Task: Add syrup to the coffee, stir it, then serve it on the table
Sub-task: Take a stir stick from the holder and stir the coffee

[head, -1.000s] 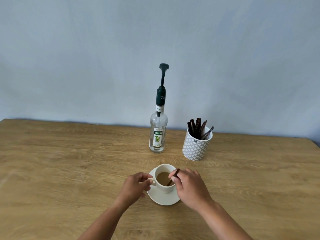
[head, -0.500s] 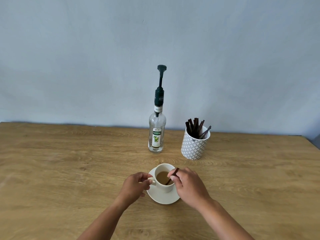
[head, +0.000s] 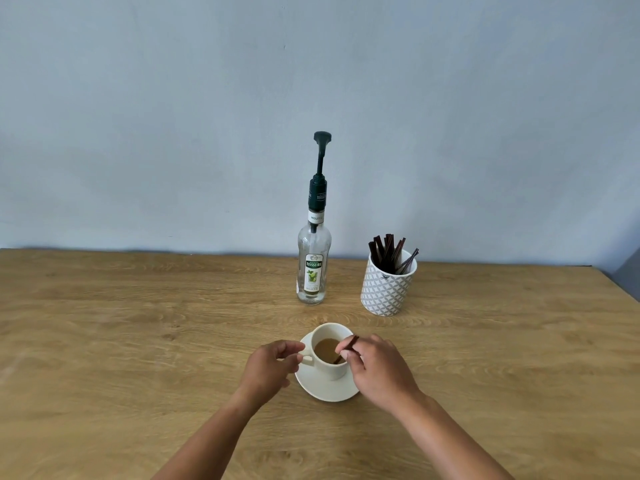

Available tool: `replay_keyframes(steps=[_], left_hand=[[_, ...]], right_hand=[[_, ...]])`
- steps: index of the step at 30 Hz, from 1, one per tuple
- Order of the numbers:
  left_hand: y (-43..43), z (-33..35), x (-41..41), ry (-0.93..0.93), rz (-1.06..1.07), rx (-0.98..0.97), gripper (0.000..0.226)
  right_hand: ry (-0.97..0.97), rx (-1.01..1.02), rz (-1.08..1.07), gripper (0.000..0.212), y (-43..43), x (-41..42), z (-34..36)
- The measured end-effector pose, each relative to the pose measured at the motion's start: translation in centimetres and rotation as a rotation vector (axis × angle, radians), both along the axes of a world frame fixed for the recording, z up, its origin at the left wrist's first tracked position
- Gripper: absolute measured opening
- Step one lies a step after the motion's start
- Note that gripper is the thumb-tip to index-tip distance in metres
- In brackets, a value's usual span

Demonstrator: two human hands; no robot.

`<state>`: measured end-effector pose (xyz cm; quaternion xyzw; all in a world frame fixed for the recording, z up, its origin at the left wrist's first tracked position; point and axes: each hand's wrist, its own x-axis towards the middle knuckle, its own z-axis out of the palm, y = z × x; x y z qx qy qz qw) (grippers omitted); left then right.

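1. Since the earlier frames the stirrer (head: pixel 345 348) has swung a little in the cup (head: pixel 329 351): its top now sits nearer the cup's right rim, and the right hand (head: pixel 377 370) has shifted with it. The left hand (head: pixel 272 367) has stayed at the handle, and the whole scene sits slightly lower in the frame than a second ago.
2. The cup is white, holds light brown coffee (head: pixel 325 348), and stands on a white saucer (head: pixel 327 389) in the lower centre of the frame.
3. The stirrer is a thin dark stick, tilted, with its lower end in the coffee and its upper end leaning to the upper right.
4. The right hand's fingers (head: pixel 349 355) are pressed together on the stirrer's upper part, pinching it just above the cup's right rim.
5. The left hand's fingers (head: pixel 294 348) are curled in at the cup's handle on its left side, thumb and forefinger closed on it.
6. Both bare forearms come up from the bottom edge of the frame.
7. Behind the cup, near the centre, a clear bottle (head: pixel 313 268) stands upright with a green label and a tall dark pump (head: pixel 320 161).
8. Just right of the bottle stands a white patterned pot (head: pixel 387 289) holding a bunch of dark sticks (head: pixel 389 252).
9. All of it rests on a wooden table (head: pixel 138 323) against a pale blue-grey wall (head: pixel 173 116).
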<state>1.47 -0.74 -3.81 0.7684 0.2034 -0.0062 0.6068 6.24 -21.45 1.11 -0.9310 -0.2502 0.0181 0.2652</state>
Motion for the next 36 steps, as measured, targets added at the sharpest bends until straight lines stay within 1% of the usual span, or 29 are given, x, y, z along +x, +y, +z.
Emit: replay_keyframes(steps=[5, 10, 13, 17, 19, 25, 27, 32, 36], left_hand=[[-0.1, 0.1, -0.2, -0.011, 0.000, 0.033, 0.017], [0.0, 0.2, 0.1, -0.013, -0.009, 0.105, 0.016], [0.1, 0.0, 0.4, -0.005, 0.001, 0.148, 0.015], [-0.1, -0.1, 0.7, -0.010, 0.006, 0.204, 0.011], [-0.1, -0.1, 0.7, -0.018, -0.001, 0.229, 0.010], [-0.1, -0.1, 0.7, -0.022, -0.012, 0.247, 0.010], [-0.1, -0.1, 0.6, -0.022, -0.019, 0.246, 0.011], [-0.1, -0.2, 0.1, -0.021, -0.046, 0.254, 0.017], [-0.1, -0.2, -0.2, -0.015, -0.057, 0.266, 0.028]], right_hand=[[0.046, 0.022, -0.015, 0.022, 0.8, -0.7, -0.1], [-0.028, -0.075, -0.040, 0.023, 0.3, -0.4, 0.3], [-0.049, -0.053, -0.039, 0.020, -0.1, -0.6, 0.5], [0.055, 0.018, -0.038, 0.019, 0.0, -0.8, 0.2], [0.086, 0.014, -0.034, 0.020, 0.1, -0.8, -0.2], [-0.025, -0.045, -0.086, 0.021, -0.4, -0.9, -0.5], [-0.025, -0.044, -0.083, 0.020, -0.6, -0.9, -0.6], [0.075, 0.001, -0.066, 0.021, -0.4, -0.9, -0.7], [0.027, -0.054, -0.123, 0.022, -0.2, -1.1, -0.5]])
